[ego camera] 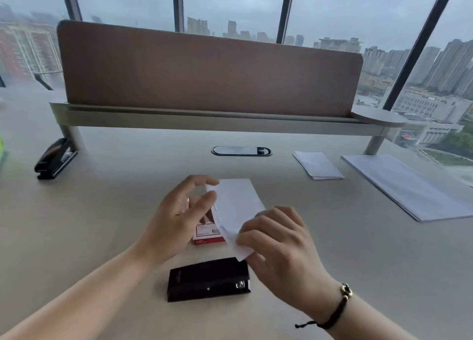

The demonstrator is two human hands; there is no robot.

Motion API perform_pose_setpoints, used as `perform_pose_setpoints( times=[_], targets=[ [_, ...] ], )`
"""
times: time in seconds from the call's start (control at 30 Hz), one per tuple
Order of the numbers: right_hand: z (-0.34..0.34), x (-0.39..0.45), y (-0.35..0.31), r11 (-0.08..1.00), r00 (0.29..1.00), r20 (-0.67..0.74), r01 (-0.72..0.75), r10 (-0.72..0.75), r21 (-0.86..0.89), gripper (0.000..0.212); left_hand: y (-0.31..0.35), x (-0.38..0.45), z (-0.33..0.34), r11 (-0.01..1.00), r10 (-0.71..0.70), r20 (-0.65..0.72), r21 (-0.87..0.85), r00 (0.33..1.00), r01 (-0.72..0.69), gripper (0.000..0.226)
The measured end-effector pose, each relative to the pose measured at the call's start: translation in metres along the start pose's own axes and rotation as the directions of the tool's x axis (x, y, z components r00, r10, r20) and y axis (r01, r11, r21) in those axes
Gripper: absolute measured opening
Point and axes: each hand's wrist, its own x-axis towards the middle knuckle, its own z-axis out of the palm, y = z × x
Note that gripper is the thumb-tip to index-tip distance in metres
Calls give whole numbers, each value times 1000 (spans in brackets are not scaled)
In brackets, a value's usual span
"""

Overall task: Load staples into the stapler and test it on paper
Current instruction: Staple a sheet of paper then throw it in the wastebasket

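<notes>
A black stapler [208,279] lies closed on the desk near me. Just beyond it stands a small red and white staple box [207,234], partly hidden by a folded white paper [236,204] held above the desk. My right hand [279,252] pinches the near corner of that paper. My left hand [179,219] hovers beside the paper's far left edge, its fingers loosely spread and touching or nearly touching that edge; the contact is blurred.
A second black stapler [55,159] sits at the far left of the desk [102,211]. A folded paper stack [318,165] and a larger paper stack [409,186] lie at the right. A cable grommet [241,151] and a brown divider screen [204,71] stand behind.
</notes>
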Motion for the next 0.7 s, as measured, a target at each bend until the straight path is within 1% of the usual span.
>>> perform_pose_setpoints(
  times=[0.03, 0.1, 0.13, 0.17, 0.2, 0.23, 0.27, 0.3, 0.33, 0.37, 0.4, 0.43, 0.47, 0.5, 0.53, 0.57, 0.6, 0.63, 0.7],
  targets=[
    [-1, -2, -4, 1000, 1000, 2, 15, -15, 10, 17, 2, 0, 1, 1000, -11, -5, 20, 1000, 11, 9],
    [-4, -4, -8, 998, 1000, 16, -3, 2, 61, 12, 4, -3, 3, 996, -58, -5, 72, 998, 59, 9],
    [-7, -6, -9, 994, 998, 50, -51, 46, 100, 8, 6, -5, 4, 995, -75, 6, 67, 997, 74, 10],
    [-12, -6, -9, 980, 986, 115, -138, 122, 145, 15, 10, -8, 5, 995, -83, 28, 49, 996, 82, 8],
    [-17, -7, -7, 946, 954, 216, -253, 208, 205, 30, 12, -9, 5, 995, -93, 47, 31, 995, 92, 4],
    [-24, -7, -5, 883, 903, 324, -376, 281, 280, 45, 14, -9, 6, 994, -105, 49, 14, 993, 104, 4],
    [-29, -8, -1, 796, 853, 398, -484, 337, 364, 56, 14, -10, 8, 994, -108, 45, -15, 993, 108, 6],
    [-32, -10, 3, 697, 813, 432, -568, 391, 438, 61, 14, -10, 9, 992, -113, 44, -49, 993, 115, 9],
    [-34, -12, 8, 601, 773, 433, -633, 463, 488, 60, 15, -11, 11, 990, -123, 56, -64, 991, 127, 11],
    [-35, -12, 12, 503, 715, 426, -695, 554, 513, 55, 15, -12, 14, 988, -134, 83, -61, 988, 139, 9],
    [-35, -12, 16, 400, 638, 434, -754, 636, 521, 50, 16, -14, 17, 987, -144, 113, -50, 983, 151, 6],
    [-35, -11, 19, 301, 563, 462, -797, 686, 524, 45, 16, -15, 21, 985, -159, 139, -42, 978, 166, 5],
    [-34, -11, 21, 204, 506, 501, -817, 702, 539, 43, 18, -17, 24, 983, -172, 156, -41, 973, 180, 5],
    [-34, -11, 23, 99, 469, 551, -816, 691, 570, 45, 19, -19, 27, 981, -181, 157, -38, 971, 189, 10],
    [-34, -13, 26, -13, 445, 606, -799, 660, 601, 50, 20, -19, 30, 981, -181, 164, -32, 970, 189, 13],
    [-35, -14, 27, -102, 433, 653, -781, 622, 616, 56, 21, -20, 32, 983, -175, 175, -25, 969, 182, 14],
    [-36, -15, 28, -144, 434, 685, -776, 585, 614, 59, 23, -20, 33, 985, -166, 186, -12, 968, 171, 15],
    [-36, -17, 28, -142, 437, 703, -786, 561, 602, 59, 24, -19, 34, 987, -158, 195, -4, 968, 162, 16],
    [-34, -19, 28, -89, 424, 715, -825, 556, 559, 53, 24, -17, 35, 990, -142, 208, 24, 968, 140, 23]
  ],
)
